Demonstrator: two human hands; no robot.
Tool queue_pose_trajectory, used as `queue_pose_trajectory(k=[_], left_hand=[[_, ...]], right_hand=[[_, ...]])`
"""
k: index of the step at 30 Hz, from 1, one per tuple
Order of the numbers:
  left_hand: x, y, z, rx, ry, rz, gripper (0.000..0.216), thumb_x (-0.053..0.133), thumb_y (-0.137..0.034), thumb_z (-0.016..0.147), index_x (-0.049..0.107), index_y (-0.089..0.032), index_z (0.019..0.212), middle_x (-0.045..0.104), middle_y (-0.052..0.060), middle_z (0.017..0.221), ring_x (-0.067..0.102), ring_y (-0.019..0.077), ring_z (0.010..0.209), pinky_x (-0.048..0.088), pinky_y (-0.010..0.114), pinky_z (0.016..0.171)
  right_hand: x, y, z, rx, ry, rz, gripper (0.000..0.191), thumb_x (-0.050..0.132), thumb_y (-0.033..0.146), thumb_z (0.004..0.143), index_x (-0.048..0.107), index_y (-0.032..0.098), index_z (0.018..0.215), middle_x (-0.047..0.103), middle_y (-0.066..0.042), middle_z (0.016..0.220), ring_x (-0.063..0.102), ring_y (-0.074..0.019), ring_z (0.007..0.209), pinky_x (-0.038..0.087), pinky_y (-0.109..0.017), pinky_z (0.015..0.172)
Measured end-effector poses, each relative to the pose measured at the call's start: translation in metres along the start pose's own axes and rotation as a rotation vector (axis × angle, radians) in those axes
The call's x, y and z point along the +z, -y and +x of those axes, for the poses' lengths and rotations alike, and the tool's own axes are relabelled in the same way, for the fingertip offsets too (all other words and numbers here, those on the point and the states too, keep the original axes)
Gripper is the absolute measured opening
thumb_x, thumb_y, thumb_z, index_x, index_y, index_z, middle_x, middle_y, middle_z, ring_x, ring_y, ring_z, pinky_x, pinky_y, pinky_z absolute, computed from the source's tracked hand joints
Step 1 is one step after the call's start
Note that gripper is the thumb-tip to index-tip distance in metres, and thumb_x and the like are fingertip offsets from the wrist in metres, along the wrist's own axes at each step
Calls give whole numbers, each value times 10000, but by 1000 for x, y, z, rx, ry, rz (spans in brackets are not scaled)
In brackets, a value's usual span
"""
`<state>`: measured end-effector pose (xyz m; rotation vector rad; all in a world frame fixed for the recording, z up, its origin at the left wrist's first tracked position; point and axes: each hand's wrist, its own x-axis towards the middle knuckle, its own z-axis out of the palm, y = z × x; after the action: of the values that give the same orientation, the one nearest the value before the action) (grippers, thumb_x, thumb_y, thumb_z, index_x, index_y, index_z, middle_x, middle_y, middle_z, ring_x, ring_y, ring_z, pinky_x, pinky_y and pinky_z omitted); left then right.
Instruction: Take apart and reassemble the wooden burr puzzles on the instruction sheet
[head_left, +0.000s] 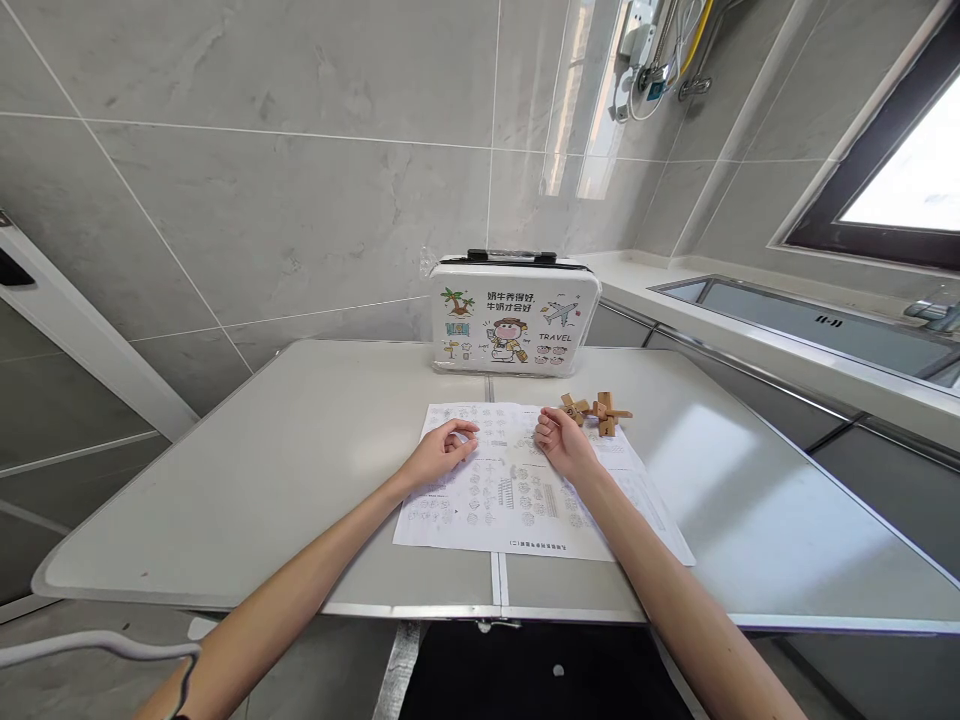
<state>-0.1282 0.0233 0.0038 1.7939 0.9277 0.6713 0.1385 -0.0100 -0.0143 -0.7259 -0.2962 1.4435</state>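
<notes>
Head view, left hand: how placed?

Hovers or rests over left half of printed sheet, cannot tell which. Fingers loosely curled, about half open, gripping nothing visible.

Right hand?

Over sheet's right half, fingers drawn toward palm, nearly closed. Cannot tell whether gripping anything within.

And wooden blocks?

In 2 clusters at sheet's far right corner, just beyond right hand, apart from left hand.

Sheet itself?

Lies across seam of table, covered in small diagrams, too fine to read.

Behind?

1 white case, upright, handle on top, near tiled wall.
</notes>
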Motion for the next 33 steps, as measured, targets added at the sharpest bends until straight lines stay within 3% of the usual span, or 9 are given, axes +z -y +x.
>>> queue_pose_trajectory(k=[33], left_hand=[[0, -3, 0, -14, 8, 1, 470, 683, -538, 895, 650, -206, 1226, 680, 41, 939, 599, 124, 711, 459, 267, 661]], right_hand=[[-6, -2, 7, 10, 6, 14, 224, 741, 138, 800, 533, 215, 823, 508, 57, 638, 416, -68, 477, 376, -192, 367]])
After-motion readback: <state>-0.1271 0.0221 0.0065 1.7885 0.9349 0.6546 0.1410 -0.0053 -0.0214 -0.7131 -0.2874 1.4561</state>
